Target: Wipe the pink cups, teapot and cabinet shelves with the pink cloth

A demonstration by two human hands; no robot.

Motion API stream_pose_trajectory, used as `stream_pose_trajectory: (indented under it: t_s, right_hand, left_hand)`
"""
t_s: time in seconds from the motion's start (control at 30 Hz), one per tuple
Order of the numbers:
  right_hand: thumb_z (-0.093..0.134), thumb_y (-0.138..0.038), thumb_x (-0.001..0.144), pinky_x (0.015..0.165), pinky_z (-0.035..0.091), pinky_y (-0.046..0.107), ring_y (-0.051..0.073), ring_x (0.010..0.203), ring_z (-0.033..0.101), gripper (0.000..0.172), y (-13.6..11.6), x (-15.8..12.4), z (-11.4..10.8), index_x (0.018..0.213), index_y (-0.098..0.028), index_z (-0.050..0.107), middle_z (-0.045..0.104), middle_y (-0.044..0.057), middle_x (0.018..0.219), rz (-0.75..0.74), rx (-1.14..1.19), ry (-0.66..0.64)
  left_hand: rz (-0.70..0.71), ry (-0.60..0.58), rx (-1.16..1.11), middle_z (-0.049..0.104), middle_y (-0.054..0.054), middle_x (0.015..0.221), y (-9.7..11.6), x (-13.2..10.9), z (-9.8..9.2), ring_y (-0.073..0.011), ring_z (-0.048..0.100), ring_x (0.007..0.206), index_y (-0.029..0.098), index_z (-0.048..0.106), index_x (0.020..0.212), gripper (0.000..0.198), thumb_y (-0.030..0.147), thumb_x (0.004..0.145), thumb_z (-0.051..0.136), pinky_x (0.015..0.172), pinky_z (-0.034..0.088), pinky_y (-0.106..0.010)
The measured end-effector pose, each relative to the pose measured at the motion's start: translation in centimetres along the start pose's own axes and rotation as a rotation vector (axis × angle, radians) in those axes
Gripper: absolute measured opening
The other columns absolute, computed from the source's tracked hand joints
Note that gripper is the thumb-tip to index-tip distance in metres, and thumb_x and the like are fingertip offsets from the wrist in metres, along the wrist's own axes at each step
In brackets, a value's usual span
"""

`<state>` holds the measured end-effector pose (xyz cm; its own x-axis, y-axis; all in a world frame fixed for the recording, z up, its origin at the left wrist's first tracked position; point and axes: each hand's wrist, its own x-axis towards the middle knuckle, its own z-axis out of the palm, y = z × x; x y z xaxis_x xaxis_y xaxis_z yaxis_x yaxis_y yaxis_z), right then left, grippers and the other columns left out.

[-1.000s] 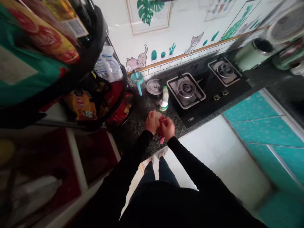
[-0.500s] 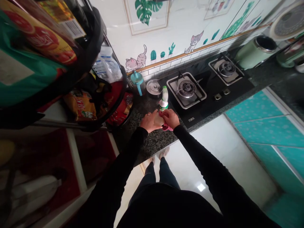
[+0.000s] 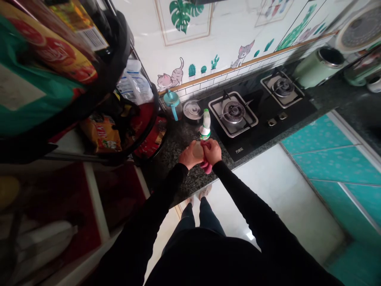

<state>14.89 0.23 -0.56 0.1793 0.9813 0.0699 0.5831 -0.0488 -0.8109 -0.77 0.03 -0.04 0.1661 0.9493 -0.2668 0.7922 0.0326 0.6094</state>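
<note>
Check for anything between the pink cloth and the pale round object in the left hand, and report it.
Nothing visible stands between them. The crumpled pink cloth, gripped by the right hand, touches the pale translucent round object held in the left hand. The white bottle with a green label stands beyond them, not between.

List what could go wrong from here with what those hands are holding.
The pale, rounded object in the left hand could slip against the pink cloth in the right hand and drop onto the speckled dark granite countertop. The slim white bottle with a green label stands close by and might get knocked over.
</note>
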Motion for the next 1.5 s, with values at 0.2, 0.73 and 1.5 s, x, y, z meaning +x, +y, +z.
stream_pose_trajectory:
  t_s: [0.2, 0.73, 1.5]
  right_hand:
    - [0.059, -0.024, 0.088, 0.088, 0.05, 0.034, 0.022, 0.093, 0.062, 0.005, 0.7, -2.8, 0.2, 0.088, -0.022, 0.063, 0.065, 0.006, 0.096, 0.011, 0.05, 0.038]
    - [0.058, -0.024, 0.088, 0.093, 0.051, 0.034, 0.021, 0.098, 0.064, 0.002, -0.4, -4.7, 1.5, 0.088, -0.023, 0.059, 0.068, 0.007, 0.1, 0.077, 0.082, 0.01]
    - [0.066, -0.026, 0.09, 0.084, 0.048, 0.03, 0.02, 0.092, 0.063, 0.009, -0.6, 4.4, -0.9, 0.095, -0.023, 0.074, 0.068, 0.005, 0.101, -0.121, -0.1, -0.272]
  left_hand:
    - [-0.044, -0.01, 0.022, 0.071, -0.012, 0.115, 0.0, 0.0, 0.0, -0.0362, 0.069, 0.106, 0.032, 0.036, 0.154, 0.101, 0.064, 0.07, 0.081, 0.078, 0.048, -0.038]
    - [-0.11, 0.098, -0.088, 0.073, -0.016, 0.115, -0.6, 0.2, 0.6, -0.0412, 0.072, 0.101, 0.029, 0.037, 0.154, 0.096, 0.056, 0.073, 0.081, 0.077, 0.05, -0.042]
    - [0.233, 0.074, -0.17, 0.055, -0.013, 0.147, -0.8, 1.5, 0.5, -0.0308, 0.058, 0.134, 0.023, 0.043, 0.147, 0.098, 0.032, 0.063, 0.092, 0.113, 0.047, -0.043]
